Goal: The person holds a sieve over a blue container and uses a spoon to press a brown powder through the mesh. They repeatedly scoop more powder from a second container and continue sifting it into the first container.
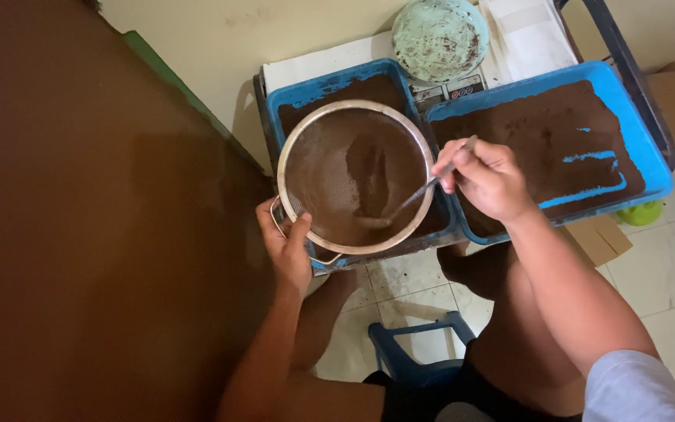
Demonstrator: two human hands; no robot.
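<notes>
Left hand gripping the wire handle of a round metal mesh sieve of brown powder, held over the left blue plastic tray, right hand closed around a thin metal spoon dipped in the sieve, second blue tray of powder at right

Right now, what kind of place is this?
Probably a home or small workshop preparing food powder: blue trays of brown powder sit low over a tiled floor, and the left hand holds a round sieve while the right hand stirs.

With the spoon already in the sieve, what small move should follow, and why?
Probably drag the spoon across the mesh: brown powder is heaped in the sieve, the right hand grips the handle, and the left hand steadies the rim over the blue tray.
</notes>
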